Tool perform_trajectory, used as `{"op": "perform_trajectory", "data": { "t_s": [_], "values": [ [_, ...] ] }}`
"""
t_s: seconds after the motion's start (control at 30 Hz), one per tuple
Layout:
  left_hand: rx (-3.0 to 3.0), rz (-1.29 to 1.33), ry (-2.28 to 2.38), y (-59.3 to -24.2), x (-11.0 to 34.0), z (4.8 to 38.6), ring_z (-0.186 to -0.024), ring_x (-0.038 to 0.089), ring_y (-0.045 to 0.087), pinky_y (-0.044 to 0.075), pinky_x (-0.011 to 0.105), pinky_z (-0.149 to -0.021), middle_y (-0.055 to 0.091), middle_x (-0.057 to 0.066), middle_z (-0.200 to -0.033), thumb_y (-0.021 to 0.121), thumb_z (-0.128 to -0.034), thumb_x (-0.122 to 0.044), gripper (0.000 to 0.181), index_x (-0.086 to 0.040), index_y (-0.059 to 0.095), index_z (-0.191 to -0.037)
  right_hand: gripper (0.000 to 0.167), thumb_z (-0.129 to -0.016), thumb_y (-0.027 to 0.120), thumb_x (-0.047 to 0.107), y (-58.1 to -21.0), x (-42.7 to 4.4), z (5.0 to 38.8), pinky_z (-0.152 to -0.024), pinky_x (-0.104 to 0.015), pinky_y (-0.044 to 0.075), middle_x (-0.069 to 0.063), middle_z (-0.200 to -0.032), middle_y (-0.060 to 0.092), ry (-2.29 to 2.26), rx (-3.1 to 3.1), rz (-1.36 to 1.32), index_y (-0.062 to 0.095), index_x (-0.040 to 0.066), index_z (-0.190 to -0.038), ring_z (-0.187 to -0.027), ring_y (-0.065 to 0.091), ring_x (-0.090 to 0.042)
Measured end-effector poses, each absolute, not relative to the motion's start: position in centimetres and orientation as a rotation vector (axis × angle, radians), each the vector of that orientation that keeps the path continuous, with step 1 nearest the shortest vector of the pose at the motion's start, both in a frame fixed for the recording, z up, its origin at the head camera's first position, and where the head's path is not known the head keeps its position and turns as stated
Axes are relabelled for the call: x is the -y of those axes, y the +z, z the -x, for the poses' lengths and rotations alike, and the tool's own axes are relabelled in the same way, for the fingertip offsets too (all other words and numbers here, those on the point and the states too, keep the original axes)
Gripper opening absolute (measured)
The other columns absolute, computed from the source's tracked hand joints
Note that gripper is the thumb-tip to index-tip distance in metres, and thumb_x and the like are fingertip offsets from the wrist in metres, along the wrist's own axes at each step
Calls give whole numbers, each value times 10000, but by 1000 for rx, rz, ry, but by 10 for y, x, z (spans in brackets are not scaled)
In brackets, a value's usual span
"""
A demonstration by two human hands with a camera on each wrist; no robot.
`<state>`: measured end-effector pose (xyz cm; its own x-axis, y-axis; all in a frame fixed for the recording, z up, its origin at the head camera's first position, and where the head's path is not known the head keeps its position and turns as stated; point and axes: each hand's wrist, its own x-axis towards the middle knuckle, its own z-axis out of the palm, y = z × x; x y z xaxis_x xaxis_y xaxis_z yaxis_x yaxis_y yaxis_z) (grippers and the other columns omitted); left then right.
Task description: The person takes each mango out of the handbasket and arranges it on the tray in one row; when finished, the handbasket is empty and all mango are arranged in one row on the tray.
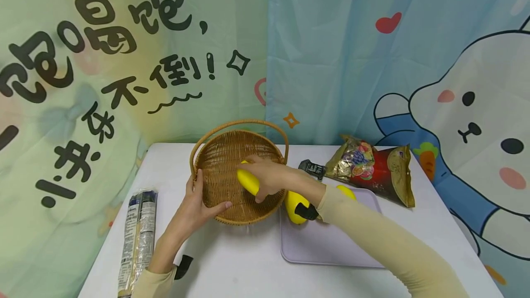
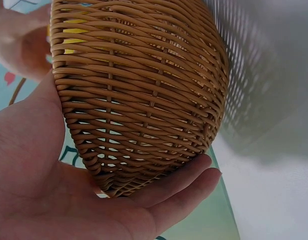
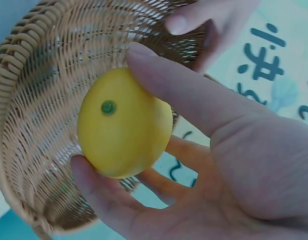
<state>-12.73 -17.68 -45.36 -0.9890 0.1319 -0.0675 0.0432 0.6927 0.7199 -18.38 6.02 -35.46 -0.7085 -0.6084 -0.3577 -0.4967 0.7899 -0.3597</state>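
A brown wicker basket with a tall hoop handle is tilted so that its inside shows in the head view. My left hand grips its left side, thumb over the rim and fingers along the outer weave. Over the basket's opening, my right hand holds a yellow lemon. The right wrist view shows this lemon with a green stem spot, pinched between thumb and fingers. Two more yellow fruits lie on a pale purple tray, partly hidden by the right forearm.
A red and gold snack bag lies behind the tray, with a small black packet beside it. On the left side of the white table lies a long clear-wrapped package. A printed curtain hangs behind the table.
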Motion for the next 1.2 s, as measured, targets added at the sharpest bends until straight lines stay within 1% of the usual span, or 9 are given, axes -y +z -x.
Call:
{"op": "perform_trajectory", "data": {
  "t_s": [0.2,0.3,0.47,0.6,0.7,0.83,1.03,1.13,1.2],
  "values": [
    [-2783,-136,1181,-454,178,127,-1412,540,379,407,610,-1104,-73,263,-1675,780,-805,-622,1303,-81,-74,-1629,976,-819,863,142,-331,-81,164,-1103,-551,422,-114,-1682,189,-419,-2527,858,301,225,-1613,-1467,328,-432],
    [-2787,-131,1178,-454,178,127,-1413,546,373,410,614,-1099,-69,270,-1673,783,-806,-615,1302,-85,-76,-1629,972,-827,855,148,-319,-94,155,-1120,-570,399,-109,-1686,177,-451,-2534,868,292,229,-1616,-1499,288,-413],
    [-2788,-126,1173,-455,179,127,-1408,545,381,422,610,-1088,-63,268,-1674,783,-800,-623,1310,-89,-78,-1630,990,-821,859,160,-304,-121,142,-1105,-578,409,-88,-1691,170,-516,-2555,862,279,237,-1620,-1512,260,-403],
    [-2791,-130,1169,-455,179,127,-1406,544,384,429,610,-1080,-55,268,-1674,785,-803,-618,1309,-83,-79,-1629,983,-820,855,163,-295,-150,136,-1086,-570,432,-92,-1680,188,-588,-2596,826,284,239,-1617,-1474,337,-379],
    [-2793,-129,1168,-454,179,127,-1395,545,398,439,609,-1069,-51,273,-1672,786,-806,-610,1305,-80,-78,-1628,962,-837,848,210,-290,-173,134,-1064,-573,448,-98,-1675,196,-631,-2632,768,284,249,-1616,-1407,427,-367],
    [-2791,-128,1169,-453,179,126,-1390,541,409,440,607,-1069,-49,275,-1672,787,-806,-608,1306,-79,-78,-1628,954,-834,855,278,-287,-202,133,-1020,-577,474,-107,-1662,224,-630,-2704,691,301,242,-1610,-1330,503,-365],
    [-2795,-132,1168,-454,179,127,-1393,543,403,435,613,-1072,-46,275,-1672,785,-806,-611,1304,-84,-77,-1630,959,-805,878,280,-293,-244,130,-1019,-613,475,-157,-1649,240,-601,-2811,613,337,207,-1594,-1374,433,-412],
    [-2797,-134,1165,-454,178,127,-1383,552,410,441,617,-1062,-45,281,-1670,777,-810,-618,1301,-78,-78,-1629,946,-808,874,275,-300,-264,129,-1002,-646,473,-207,-1641,233,-632,-2826,568,347,170,-1585,-1359,427,-454],
    [-2797,-134,1162,-454,177,128,-1379,551,417,446,615,-1058,-44,279,-1670,775,-810,-622,1301,-79,-77,-1629,957,-805,874,306,-305,-275,129,-998,-679,459,-241,-1633,233,-643,-2831,531,341,149,-1585,-1353,419,-485]
  ]
}}
